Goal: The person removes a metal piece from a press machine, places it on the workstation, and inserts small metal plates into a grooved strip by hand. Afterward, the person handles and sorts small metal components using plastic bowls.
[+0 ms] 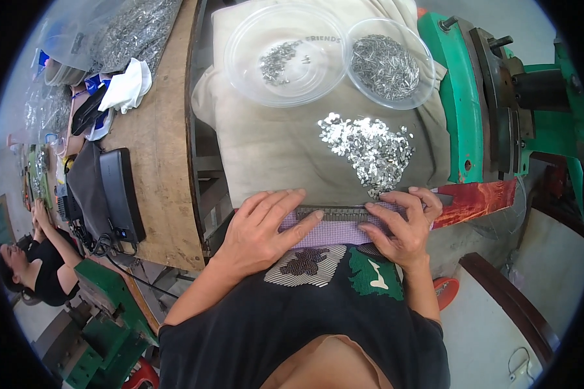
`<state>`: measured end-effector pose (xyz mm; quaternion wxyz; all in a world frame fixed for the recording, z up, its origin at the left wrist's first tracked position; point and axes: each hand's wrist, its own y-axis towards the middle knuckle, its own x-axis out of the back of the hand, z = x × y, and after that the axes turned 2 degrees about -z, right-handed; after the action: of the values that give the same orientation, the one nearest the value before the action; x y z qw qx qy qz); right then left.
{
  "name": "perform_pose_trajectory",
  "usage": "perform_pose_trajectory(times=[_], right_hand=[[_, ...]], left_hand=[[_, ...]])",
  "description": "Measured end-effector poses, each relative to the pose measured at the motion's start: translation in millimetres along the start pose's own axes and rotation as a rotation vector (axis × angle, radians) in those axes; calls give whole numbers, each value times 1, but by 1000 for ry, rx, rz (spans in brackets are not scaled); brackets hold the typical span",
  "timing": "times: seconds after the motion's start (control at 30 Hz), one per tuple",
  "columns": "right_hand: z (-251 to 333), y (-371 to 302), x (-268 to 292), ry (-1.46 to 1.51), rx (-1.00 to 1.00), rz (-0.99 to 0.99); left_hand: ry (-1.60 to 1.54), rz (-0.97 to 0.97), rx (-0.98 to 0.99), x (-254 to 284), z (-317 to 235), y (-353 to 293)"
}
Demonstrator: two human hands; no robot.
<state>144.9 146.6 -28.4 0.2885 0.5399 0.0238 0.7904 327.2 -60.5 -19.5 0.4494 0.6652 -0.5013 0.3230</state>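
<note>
A narrow dark metal strip with a row of fine slots (334, 214) lies crosswise in front of me, along the near edge of a beige cloth. Under its near side is a purple checked cloth (328, 235). My left hand (256, 230) grips the strip's left end, thumb on its face and long fingers past the far edge. At the right end my right hand (402, 223) holds it between curled fingers and thumb; the outer fingers are raised. Just beyond the strip lies a loose pile of small shiny metal pieces (370, 149). My palms hide the strip's ends.
Two clear plastic bowls, one (240, 78) with few metal bits, one (384, 68) fuller with thin pins, stand on the beige cloth (266, 155). A green machine (457, 104) borders the right. At left are a wooden table (162, 155), a black box (121, 194) and another person (52, 259).
</note>
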Motion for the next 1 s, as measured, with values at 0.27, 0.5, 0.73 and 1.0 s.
perform_pose_trajectory(times=[0.27,0.5,0.73,1.0], right_hand=[[-2,-3,-2,-7,7,-1],[-2,-5,-3,-40,50,-37],[0,-11,-4,-39,23,-97],[7,-8,0,-8,-92,-49]], left_hand=[[-141,-90,199,-4,1,-8],[-190,-96,244,-4,3,-6],[-233,-105,246,-5,4,-7],[-232,-92,227,-4,4,-6]])
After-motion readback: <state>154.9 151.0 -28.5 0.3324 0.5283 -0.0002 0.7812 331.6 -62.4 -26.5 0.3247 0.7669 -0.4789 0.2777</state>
